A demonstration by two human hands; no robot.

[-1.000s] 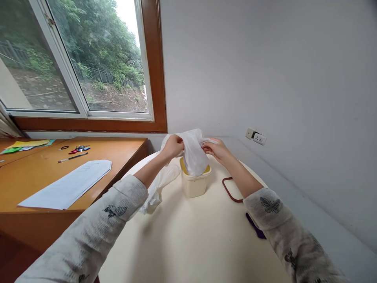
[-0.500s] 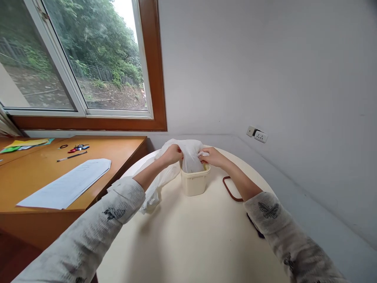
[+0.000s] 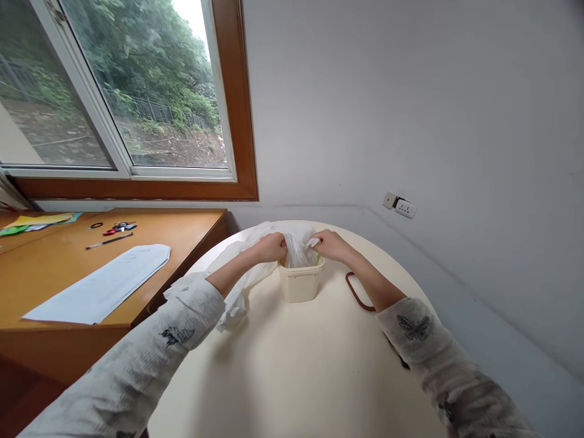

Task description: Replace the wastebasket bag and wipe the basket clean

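Note:
A small cream plastic bin (image 3: 301, 285) stands near the far side of the round table. Part of a thin white plastic bag (image 3: 298, 246) hangs into its opening, and the rest spreads over the table to the left. My left hand (image 3: 272, 247) is closed on the bag at the bin's left rim, its fingertips partly hidden. At the right rim my right hand (image 3: 332, 244) pinches a gathered edge of the same bag. To the right of the bin lies a reddish-brown ring-shaped frame (image 3: 359, 293), partly behind my right forearm.
The cream round table (image 3: 292, 365) meets a wooden desk (image 3: 191, 231) on the left. Papers (image 3: 103, 283), a pen (image 3: 109, 241) and scissors (image 3: 116, 229) lie on the desk. A dark object (image 3: 404, 363) shows beside my right sleeve. Wall sockets (image 3: 405, 208) are behind.
Both hands have the bag lower over the bin; its raised middle has sunk into the opening. My left hand has come down slightly to the rim. The bin stays in place.

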